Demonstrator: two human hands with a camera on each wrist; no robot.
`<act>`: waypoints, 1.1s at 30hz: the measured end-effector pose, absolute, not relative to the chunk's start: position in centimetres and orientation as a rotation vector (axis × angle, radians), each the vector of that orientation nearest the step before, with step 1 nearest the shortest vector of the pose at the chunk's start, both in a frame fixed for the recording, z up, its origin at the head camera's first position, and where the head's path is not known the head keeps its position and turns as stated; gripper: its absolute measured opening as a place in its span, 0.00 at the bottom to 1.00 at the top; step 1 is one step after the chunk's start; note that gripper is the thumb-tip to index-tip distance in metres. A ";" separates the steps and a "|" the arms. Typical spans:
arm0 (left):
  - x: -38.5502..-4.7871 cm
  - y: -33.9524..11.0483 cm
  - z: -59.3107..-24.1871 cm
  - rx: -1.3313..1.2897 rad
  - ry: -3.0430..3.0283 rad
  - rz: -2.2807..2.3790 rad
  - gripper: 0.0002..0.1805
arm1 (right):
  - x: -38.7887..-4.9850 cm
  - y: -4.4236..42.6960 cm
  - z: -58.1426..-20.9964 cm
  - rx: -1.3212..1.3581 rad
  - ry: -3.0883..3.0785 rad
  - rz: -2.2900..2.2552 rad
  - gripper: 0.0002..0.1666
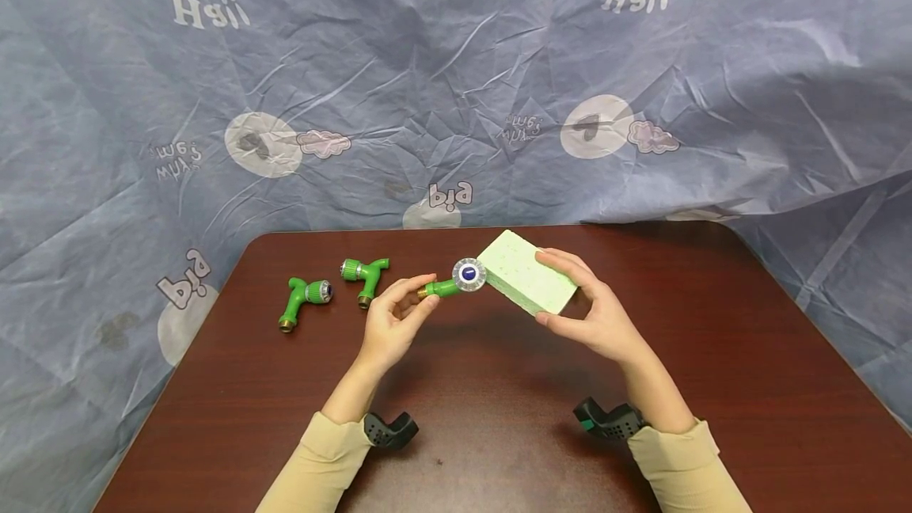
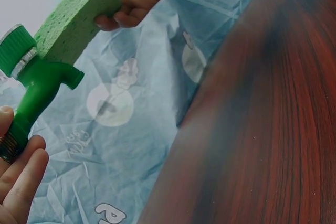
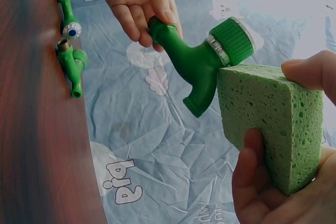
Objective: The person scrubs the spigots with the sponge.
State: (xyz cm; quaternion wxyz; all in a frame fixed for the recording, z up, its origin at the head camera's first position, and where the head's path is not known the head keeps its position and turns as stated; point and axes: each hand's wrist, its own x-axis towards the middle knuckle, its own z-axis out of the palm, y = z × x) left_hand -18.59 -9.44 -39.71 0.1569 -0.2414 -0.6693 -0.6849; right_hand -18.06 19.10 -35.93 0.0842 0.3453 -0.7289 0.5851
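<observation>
Above the table, my left hand (image 1: 393, 321) pinches a green faucet (image 3: 191, 61) by its brass threaded end. The faucet's ribbed round knob, with a blue centre in the head view, points away from the fingers. My right hand (image 1: 594, 311) grips a light green sponge block (image 3: 262, 114) between thumb and fingers. One corner of the sponge meets the faucet near the knob and spout, as the right wrist view shows. In the left wrist view the sponge (image 2: 79, 22) appears behind the faucet (image 2: 42, 85).
Two more green faucets lie at the table's left: one faucet (image 1: 295, 303) nearer the edge, another faucet (image 1: 366, 275) farther back. The dark red wooden table (image 1: 484, 434) ends at a blue printed cloth (image 1: 427, 101) hanging behind. Black bands circle both wrists.
</observation>
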 end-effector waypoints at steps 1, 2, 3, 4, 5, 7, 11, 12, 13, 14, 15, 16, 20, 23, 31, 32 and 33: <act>-18.8 -9.5 -40.0 -0.695 -1.904 -1.979 0.17 | -18.0 19.1 -35.9 1.034 -2.179 1.740 0.42; -19.0 -9.6 -40.2 -0.695 -1.896 -2.002 0.17 | -18.0 19.2 -35.9 1.041 -2.185 1.733 0.43; -19.1 -9.6 -40.3 -0.701 -1.889 -2.012 0.17 | -18.1 19.3 -35.9 1.050 -2.193 1.716 0.43; -19.1 -9.7 -40.4 -0.709 -1.880 -2.024 0.17 | -18.1 19.4 -35.9 1.057 -2.201 1.702 0.43; -19.2 -9.8 -40.4 -0.716 -1.877 -2.028 0.17 | -18.1 19.6 -35.9 1.066 -2.208 1.688 0.43; -19.3 -10.0 -40.5 -0.723 -1.865 -2.035 0.17 | -18.2 20.1 -35.8 1.080 -2.222 1.657 0.44; -19.4 -10.3 -40.3 -0.706 -1.841 -2.041 0.17 | -18.3 20.8 -35.6 1.100 -2.243 1.599 0.43; -19.3 -10.3 -40.3 -0.701 -1.838 -2.043 0.17 | -18.3 20.9 -35.6 1.109 -2.248 1.585 0.43; -19.3 -10.3 -40.2 -0.698 -1.838 -2.046 0.17 | -18.3 20.9 -35.6 1.123 -2.255 1.568 0.43; -19.3 -10.2 -40.2 -0.696 -1.841 -2.050 0.17 | -18.3 21.0 -35.6 1.138 -2.264 1.547 0.43; -19.2 -10.2 -40.2 -0.695 -1.846 -2.058 0.17 | -18.4 20.9 -35.6 1.162 -2.267 1.536 0.43; -19.2 -10.1 -40.2 -0.696 -1.853 -2.064 0.17 | -18.4 20.9 -35.6 1.182 -2.270 1.523 0.43; -19.1 -9.9 -40.1 -0.696 -1.867 -2.079 0.17 | -18.5 21.1 -35.7 1.222 -2.258 1.489 0.43; -19.1 -9.9 -40.0 -0.693 -1.856 -2.075 0.17 | -18.6 21.4 -35.8 1.188 -2.258 1.488 0.43; -19.2 -10.2 -40.0 -0.675 -1.845 -2.058 0.17 | -18.7 21.7 -35.8 1.161 -2.337 1.481 0.43; -19.2 -10.2 -40.0 -0.674 -1.844 -2.060 0.17 | -18.7 21.7 -35.8 1.155 -2.337 1.479 0.43; -19.2 -10.2 -40.0 -0.671 -1.844 -2.063 0.17 | -18.7 21.7 -35.7 1.139 -2.337 1.493 0.43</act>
